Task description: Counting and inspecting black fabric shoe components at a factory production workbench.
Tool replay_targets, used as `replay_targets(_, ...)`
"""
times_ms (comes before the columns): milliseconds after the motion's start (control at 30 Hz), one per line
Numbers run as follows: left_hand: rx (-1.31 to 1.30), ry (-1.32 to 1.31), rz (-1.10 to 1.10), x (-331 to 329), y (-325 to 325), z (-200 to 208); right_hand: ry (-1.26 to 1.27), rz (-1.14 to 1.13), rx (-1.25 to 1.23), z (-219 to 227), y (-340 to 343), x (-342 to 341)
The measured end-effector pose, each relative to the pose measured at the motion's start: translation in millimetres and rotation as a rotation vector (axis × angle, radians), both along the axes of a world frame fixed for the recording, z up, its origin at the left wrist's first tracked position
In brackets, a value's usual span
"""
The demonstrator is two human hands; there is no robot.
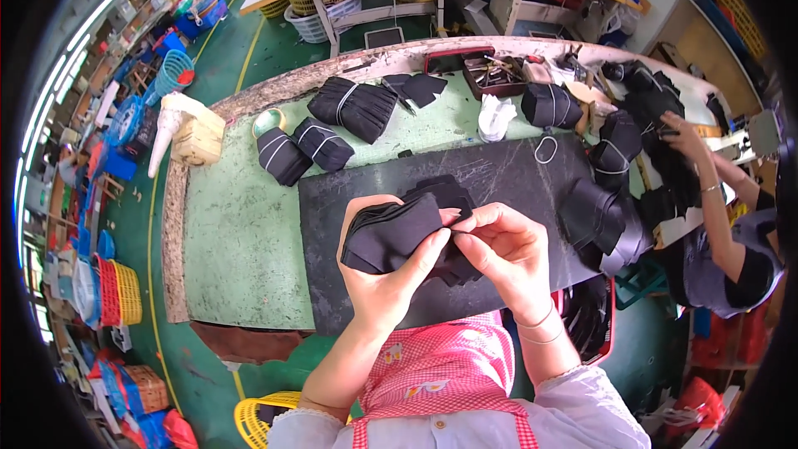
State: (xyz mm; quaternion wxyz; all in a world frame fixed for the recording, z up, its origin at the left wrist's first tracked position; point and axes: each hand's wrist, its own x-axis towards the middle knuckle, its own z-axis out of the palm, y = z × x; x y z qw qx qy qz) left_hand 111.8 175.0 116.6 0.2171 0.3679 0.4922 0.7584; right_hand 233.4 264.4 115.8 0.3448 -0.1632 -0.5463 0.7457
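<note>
Above the black mat, the left hand grips a stack of black fabric pieces; the right hand pinches its edge. A loose grip could spill pieces.

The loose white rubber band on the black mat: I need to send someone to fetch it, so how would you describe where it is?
Start at the green worktable and find the black mat on it. Near the mat's far right edge lies the white rubber band, a thin open loop lying flat. Unlike the bands around the black fabric bundles, it wraps nothing.
</note>
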Motion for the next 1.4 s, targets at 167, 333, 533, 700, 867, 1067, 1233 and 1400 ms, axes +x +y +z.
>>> replay_targets(167,0.016,0.029,0.050,1.0,3.5,0.4,0.040,-0.028,-0.050,-4.8,2.1,5.6)
replay_targets(333,0.003,0.235,0.155,5.9,0.7,3.0,0.096,-0.121,0.086,-7.0,2.4,6.7)
replay_targets(533,-0.014,0.103,0.100,7.1,-3.1,1.6,0.091,-0.088,0.053,3.5,-6.0,2.4)
replay_targets(700,-0.036,-0.317,0.001,3.7,-17.6,12.1,0.026,-0.332,0.547,8.1,-4.9,11.5)
replay_targets(867,-0.013,-0.372,-0.090,-2.1,-18.2,11.6,-0.148,-0.234,0.661,4.8,13.5,13.5)
replay_targets(1067,-0.016,-0.391,-0.028,1.6,-22.7,13.5,-0.153,-0.309,0.647,7.8,2.0,14.0)
replay_targets(1233,-0.130,-0.398,0.032,1.3,-18.1,13.9,-0.232,-0.238,0.471,8.2,3.0,16.8)
replay_targets(1400,-0.170,-0.492,0.008,2.7,-8.0,15.1,-0.120,-0.111,0.089,-2.0,8.5,10.1)
